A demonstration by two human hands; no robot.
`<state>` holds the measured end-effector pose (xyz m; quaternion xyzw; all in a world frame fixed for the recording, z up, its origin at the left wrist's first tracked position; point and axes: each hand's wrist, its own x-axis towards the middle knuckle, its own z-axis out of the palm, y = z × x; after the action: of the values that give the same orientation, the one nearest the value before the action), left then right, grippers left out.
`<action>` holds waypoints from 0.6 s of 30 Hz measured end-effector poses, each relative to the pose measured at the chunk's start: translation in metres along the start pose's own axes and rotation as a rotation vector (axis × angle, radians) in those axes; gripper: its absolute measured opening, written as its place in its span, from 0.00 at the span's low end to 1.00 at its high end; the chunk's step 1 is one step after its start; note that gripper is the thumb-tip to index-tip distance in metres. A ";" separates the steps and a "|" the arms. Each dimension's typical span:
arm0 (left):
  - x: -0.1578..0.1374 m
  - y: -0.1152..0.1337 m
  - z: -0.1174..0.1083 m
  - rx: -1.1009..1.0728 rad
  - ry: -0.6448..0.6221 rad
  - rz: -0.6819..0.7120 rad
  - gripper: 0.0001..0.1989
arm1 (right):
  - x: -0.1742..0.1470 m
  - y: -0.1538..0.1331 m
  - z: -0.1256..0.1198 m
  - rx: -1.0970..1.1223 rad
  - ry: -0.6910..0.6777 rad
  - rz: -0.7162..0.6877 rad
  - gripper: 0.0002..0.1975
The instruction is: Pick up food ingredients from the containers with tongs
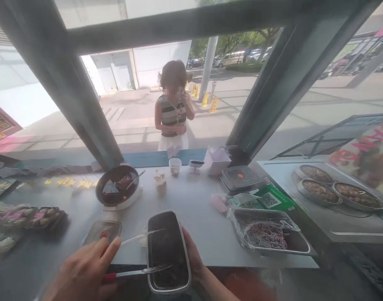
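My right hand (193,253) grips the right side of a long metal tin (168,251) filled with dark food, held over the counter's near edge. My left hand (85,271) holds clear tongs with red tips (138,271); one blade lies across the tin's near end, the other points toward its rim. A small metal tray (102,230) with something red in it sits just beyond my left hand.
A dark bowl (117,184) with a spoon stands on a scale on the grey counter (197,200). A foil tray of pink strands (268,236) is at right, a lidded box (240,177) and a green QR sign (273,200) behind it. A person (174,108) stands outside the window.
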<state>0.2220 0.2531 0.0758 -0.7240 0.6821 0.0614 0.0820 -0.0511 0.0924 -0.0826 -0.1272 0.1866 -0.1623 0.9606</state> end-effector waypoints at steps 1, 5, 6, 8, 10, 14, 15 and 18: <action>0.011 0.014 -0.016 0.053 -0.087 -0.009 0.32 | -0.002 0.003 -0.001 0.037 -0.047 0.019 0.43; 0.054 0.060 -0.061 0.206 -0.292 -0.008 0.28 | -0.008 0.008 -0.004 0.094 -0.121 0.079 0.41; 0.062 0.066 -0.067 0.236 -0.300 0.013 0.25 | -0.009 0.008 -0.005 0.079 -0.090 0.090 0.39; 0.071 0.072 -0.071 0.290 -0.297 0.075 0.20 | -0.011 0.008 -0.009 0.037 -0.008 0.092 0.36; 0.073 0.074 -0.070 0.342 -0.281 0.122 0.22 | -0.012 0.008 -0.012 0.001 0.049 0.085 0.34; 0.068 0.078 -0.068 0.401 -0.262 0.147 0.24 | -0.013 0.007 -0.015 -0.006 0.074 0.071 0.32; 0.067 0.079 -0.069 0.404 -0.272 0.148 0.24 | -0.014 0.007 -0.015 0.001 0.069 0.067 0.33; 0.065 0.081 -0.071 0.403 -0.295 0.153 0.25 | -0.014 0.008 -0.013 0.007 0.060 0.063 0.32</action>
<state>0.1433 0.1706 0.1297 -0.6225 0.7140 0.0354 0.3184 -0.0664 0.1021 -0.0922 -0.1127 0.2187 -0.1362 0.9596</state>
